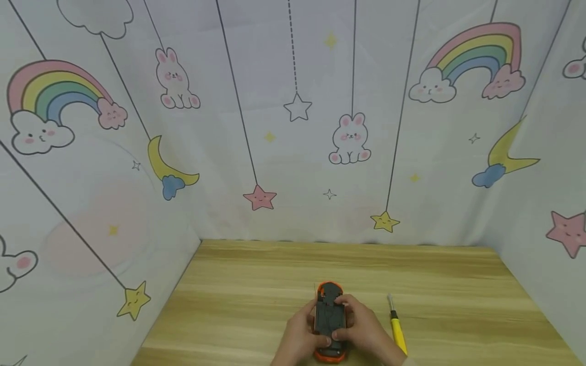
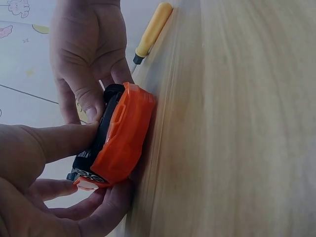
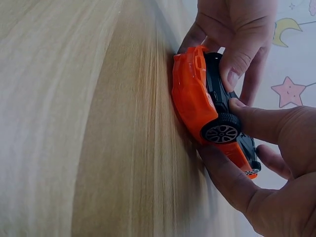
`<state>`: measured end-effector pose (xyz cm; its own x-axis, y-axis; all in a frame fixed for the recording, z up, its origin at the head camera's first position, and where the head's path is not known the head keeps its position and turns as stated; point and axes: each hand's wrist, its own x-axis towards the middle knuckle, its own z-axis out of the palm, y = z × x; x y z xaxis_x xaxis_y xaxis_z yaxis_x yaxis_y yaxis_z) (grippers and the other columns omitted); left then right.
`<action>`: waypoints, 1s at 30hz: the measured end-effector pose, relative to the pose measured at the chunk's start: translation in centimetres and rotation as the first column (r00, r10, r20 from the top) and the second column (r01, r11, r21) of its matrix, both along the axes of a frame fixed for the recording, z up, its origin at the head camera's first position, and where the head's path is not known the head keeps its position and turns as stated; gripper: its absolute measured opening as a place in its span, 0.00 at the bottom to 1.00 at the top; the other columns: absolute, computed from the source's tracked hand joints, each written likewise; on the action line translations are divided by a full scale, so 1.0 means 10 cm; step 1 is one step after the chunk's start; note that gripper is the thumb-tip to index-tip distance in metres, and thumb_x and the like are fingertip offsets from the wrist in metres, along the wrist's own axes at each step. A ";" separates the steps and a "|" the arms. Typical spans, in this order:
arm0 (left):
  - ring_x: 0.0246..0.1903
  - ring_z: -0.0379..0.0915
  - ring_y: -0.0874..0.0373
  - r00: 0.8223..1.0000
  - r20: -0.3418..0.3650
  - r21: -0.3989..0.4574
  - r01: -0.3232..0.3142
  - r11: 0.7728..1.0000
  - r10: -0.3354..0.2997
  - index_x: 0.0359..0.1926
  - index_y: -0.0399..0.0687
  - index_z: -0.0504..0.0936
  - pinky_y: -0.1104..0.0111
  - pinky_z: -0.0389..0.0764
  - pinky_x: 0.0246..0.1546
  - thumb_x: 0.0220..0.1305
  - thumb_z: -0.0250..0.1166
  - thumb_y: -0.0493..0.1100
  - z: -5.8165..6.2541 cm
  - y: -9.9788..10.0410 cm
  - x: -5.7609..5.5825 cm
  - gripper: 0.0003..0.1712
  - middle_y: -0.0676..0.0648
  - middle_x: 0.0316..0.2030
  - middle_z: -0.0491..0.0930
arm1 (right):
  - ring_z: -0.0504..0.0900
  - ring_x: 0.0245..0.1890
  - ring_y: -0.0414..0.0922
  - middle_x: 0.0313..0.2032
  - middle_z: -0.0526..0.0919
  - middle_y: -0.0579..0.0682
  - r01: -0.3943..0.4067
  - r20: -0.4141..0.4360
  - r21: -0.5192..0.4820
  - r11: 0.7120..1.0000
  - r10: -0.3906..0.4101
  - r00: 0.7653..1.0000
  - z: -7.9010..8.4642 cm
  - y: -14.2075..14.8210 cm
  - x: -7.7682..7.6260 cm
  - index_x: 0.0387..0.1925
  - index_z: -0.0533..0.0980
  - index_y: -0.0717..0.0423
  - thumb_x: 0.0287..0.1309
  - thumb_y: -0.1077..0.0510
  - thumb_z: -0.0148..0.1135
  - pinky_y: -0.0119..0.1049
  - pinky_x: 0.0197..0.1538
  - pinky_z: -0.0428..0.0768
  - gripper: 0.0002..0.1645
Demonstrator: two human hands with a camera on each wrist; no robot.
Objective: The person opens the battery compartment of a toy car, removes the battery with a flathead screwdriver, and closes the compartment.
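Note:
A toy car (image 1: 330,317) with an orange body is turned underside up, its black base facing the head camera. My left hand (image 1: 299,331) grips it along the left side, thumb on the base. From the right side my right hand (image 1: 364,325) holds it too, thumb pressed on the base and index finger reaching over its upper part. The right wrist view shows a spoked black wheel (image 3: 221,132) beside the right thumb. In the left wrist view the orange body (image 2: 126,136) is close over the table. The palms hide part of the car's sides.
A screwdriver (image 1: 397,330) with a yellow handle lies on the wooden table (image 1: 238,295), right of the right hand, its tip pointing away. White curtains (image 1: 293,152) printed with rainbows, rabbits and stars stand behind the table and along both sides.

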<state>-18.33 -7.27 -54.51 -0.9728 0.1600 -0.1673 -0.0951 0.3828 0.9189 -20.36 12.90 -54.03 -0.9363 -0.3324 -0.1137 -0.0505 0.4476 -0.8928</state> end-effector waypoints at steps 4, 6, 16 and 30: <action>0.34 0.77 0.56 1.000 -0.001 0.018 -0.008 1.000 0.008 0.75 0.40 0.66 0.62 0.78 0.39 0.42 0.79 0.29 0.00 0.01 0.02 0.56 0.48 0.36 0.80 | 0.83 0.47 0.51 0.52 0.79 0.60 0.045 -0.065 0.041 0.998 -0.043 0.997 0.01 -0.04 0.03 0.59 0.73 0.53 0.39 0.64 0.83 0.52 0.49 0.82 0.43; 0.33 0.76 0.56 1.000 -0.015 0.027 -0.008 1.000 0.009 0.75 0.40 0.66 0.63 0.77 0.37 0.42 0.79 0.28 0.00 0.01 0.03 0.56 0.48 0.35 0.80 | 0.81 0.49 0.53 0.52 0.77 0.58 0.096 -0.147 0.084 0.992 -0.083 0.986 0.01 -0.07 0.05 0.55 0.75 0.49 0.39 0.62 0.84 0.54 0.51 0.81 0.39; 0.32 0.74 0.56 0.999 -0.038 -0.012 -0.012 1.000 0.012 0.75 0.38 0.65 0.64 0.74 0.35 0.42 0.80 0.29 0.04 0.01 0.05 0.56 0.49 0.32 0.79 | 0.81 0.36 0.39 0.38 0.84 0.46 0.180 -0.263 0.026 0.983 -0.167 0.950 0.01 -0.11 0.04 0.49 0.83 0.50 0.55 0.65 0.74 0.31 0.41 0.80 0.19; 0.32 0.75 0.57 0.998 -0.061 -0.028 -0.024 0.999 0.022 0.75 0.41 0.67 0.61 0.76 0.37 0.40 0.81 0.30 0.01 0.01 0.06 0.57 0.49 0.33 0.80 | 0.84 0.40 0.42 0.36 0.84 0.46 0.235 -0.232 -0.015 0.972 -0.232 0.945 0.08 -0.05 -0.03 0.46 0.85 0.50 0.56 0.69 0.71 0.33 0.42 0.83 0.18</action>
<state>-17.73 -7.14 -54.44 -0.9848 0.1333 -0.1117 -0.0482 0.4077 0.9118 -20.70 12.39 -53.18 -0.9886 -0.1009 0.1119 -0.1470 0.4828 -0.8633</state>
